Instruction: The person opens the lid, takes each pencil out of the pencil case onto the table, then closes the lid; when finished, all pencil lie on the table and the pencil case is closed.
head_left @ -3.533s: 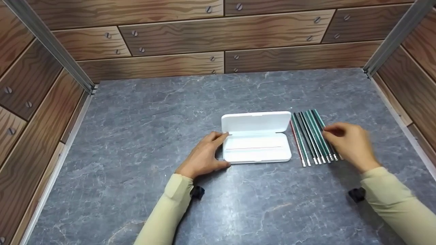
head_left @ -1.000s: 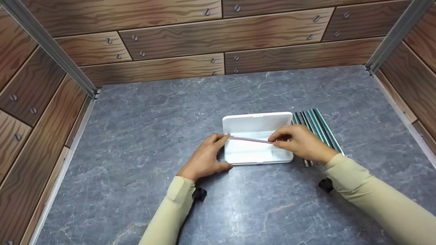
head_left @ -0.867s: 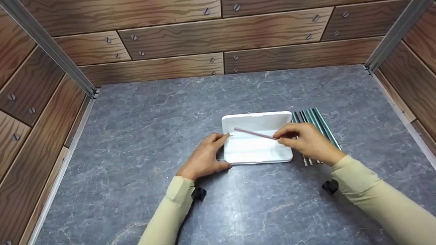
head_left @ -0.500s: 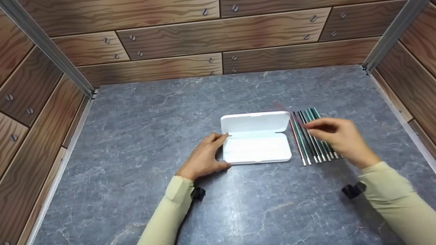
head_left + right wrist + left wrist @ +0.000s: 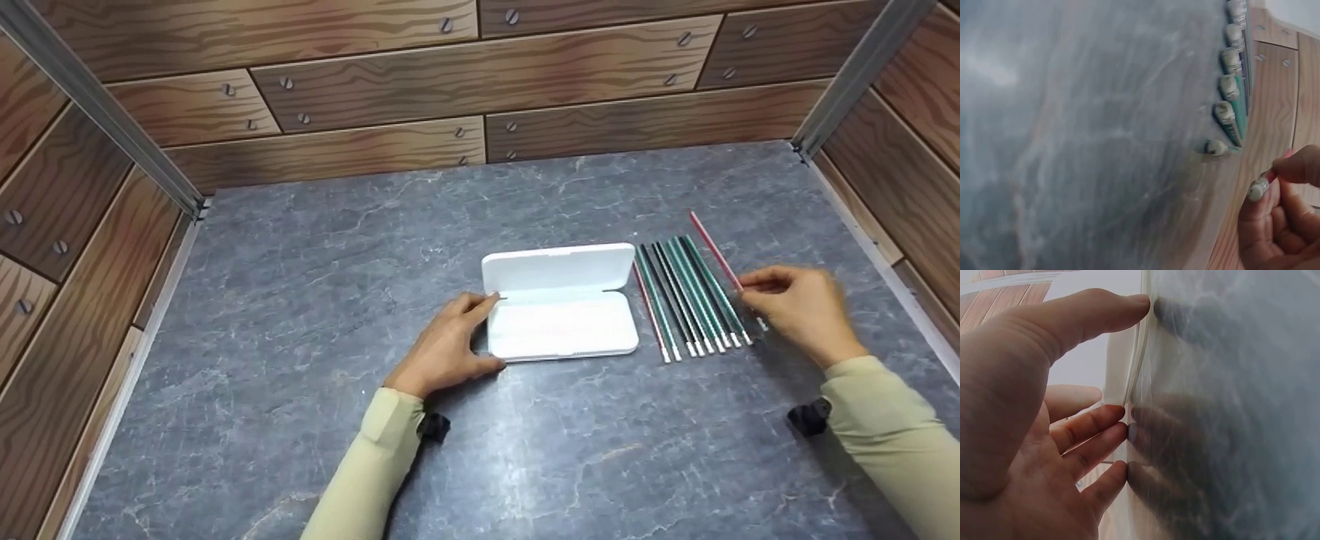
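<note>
An open white pencil case (image 5: 561, 324) lies on the table, its lid (image 5: 559, 271) raised at the back. My left hand (image 5: 446, 345) holds its left end, thumb at the front corner and index finger at the back corner. The left wrist view shows the thumb (image 5: 1123, 312) at the case's edge and the other fingertips low on the table. To the right of the case, my right hand (image 5: 806, 311) pinches a red pencil (image 5: 712, 249) between thumb and fingers. Its white eraser end (image 5: 1258, 190) sticks out of the grip in the right wrist view.
Between the case and my right hand lies a row of pencils (image 5: 686, 296), several green and black, with a red one at its left end. Their eraser ends point towards me. Wood-patterned walls (image 5: 480, 82) enclose the grey marbled table (image 5: 337, 247).
A red pencil lay in the case earlier. My right hand held it over the case, then carried it right, past the row. My left hand has stayed at the case.
</note>
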Available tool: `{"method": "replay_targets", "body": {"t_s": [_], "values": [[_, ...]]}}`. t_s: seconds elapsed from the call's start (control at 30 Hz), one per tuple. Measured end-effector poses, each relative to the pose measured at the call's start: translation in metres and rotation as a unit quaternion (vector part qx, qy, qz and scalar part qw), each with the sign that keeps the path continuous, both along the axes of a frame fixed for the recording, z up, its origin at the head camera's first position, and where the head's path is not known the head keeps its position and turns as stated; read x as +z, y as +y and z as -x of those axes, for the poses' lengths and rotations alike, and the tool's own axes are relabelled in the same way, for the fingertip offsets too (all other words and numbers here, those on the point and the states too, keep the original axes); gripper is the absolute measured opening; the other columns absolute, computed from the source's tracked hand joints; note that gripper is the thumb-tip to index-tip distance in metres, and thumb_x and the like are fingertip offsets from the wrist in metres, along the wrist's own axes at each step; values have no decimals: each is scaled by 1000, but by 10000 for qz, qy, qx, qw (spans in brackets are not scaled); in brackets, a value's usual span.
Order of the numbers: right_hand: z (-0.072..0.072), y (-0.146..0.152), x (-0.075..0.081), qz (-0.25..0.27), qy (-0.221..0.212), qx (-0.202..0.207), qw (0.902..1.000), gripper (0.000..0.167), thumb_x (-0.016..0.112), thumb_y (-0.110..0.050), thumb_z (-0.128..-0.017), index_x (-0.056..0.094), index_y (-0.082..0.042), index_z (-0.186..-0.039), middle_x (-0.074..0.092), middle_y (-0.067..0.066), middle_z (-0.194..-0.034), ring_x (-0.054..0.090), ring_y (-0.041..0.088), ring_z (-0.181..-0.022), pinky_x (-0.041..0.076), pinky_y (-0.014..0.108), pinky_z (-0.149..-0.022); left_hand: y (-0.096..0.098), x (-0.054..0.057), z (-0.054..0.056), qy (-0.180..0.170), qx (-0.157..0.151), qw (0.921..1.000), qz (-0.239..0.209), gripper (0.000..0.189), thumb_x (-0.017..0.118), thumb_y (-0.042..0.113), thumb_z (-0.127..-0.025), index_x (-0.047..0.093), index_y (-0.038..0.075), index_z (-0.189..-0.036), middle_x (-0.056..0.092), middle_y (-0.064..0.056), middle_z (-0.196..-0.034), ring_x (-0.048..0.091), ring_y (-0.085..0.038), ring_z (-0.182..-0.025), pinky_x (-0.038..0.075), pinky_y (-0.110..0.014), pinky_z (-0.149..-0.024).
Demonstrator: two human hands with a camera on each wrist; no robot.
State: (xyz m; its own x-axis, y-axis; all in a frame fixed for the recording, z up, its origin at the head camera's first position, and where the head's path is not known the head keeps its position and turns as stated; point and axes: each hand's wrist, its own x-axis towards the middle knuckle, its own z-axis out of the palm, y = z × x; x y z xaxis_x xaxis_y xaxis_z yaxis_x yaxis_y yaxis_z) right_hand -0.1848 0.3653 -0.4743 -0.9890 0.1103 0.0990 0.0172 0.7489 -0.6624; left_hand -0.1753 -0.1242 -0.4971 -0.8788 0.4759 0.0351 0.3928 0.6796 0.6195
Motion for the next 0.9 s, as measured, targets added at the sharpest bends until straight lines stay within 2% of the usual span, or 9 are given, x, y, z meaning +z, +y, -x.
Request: {"method": "replay_targets", "body": {"t_s": [0.07, 0.17, 0.47, 0.7, 0.9], "values": [[2, 0, -2, -222, -121, -51, 9997, 25, 79, -10, -95, 83, 6, -114, 85, 13, -97, 57, -10, -69, 48, 15, -59, 0, -1, 0, 1, 3, 10000, -13, 103, 96, 29, -87, 43, 6, -172, 57, -13, -161, 54, -34, -151, 44, -51, -131], [3, 0, -2, -449, -348, -93, 9983, 27, 80, -14, -96, 83, 6, -114, 84, 23, -103, 58, -3, -70, 45, 18, -60, 1, -2, -1, -12, -3, 10000, -37, 103, 96, 30, -87, 43, 6, -172, 57, -13, -161, 54, -34, -151, 44, -51, -131], [1, 5, -1, -695, -842, -179, 9939, 29, 82, -22, -97, 85, 2, -115, 82, 28, -116, 64, 16, -85, 44, 25, -70, 1, -1, 0, 23, -24, 10000, -62, 102, 96, 29, -87, 43, 6, -172, 58, -13, -159, 55, -33, -148, 46, -51, -128], [2, 6, -3, -645, -956, -50, 9933, 30, 83, -22, -98, 85, 2, -115, 82, 28, -116, 63, 14, -83, 45, 23, -67, 0, -1, 0, 43, -31, 9999, -96, 103, 96, 29, -86, 44, 5, -171, 58, -14, -159, 56, -35, -148, 46, -51, -128], [1, 5, -3, -605, -865, -42, 9944, 31, 82, -23, -99, 84, 4, -116, 83, 25, -112, 63, 10, -81, 45, 21, -66, 0, 0, 0, 23, -20, 10000, -52, 103, 96, 29, -86, 43, 5, -172, 58, -13, -159, 55, -34, -149, 46, -51, -129]]}}
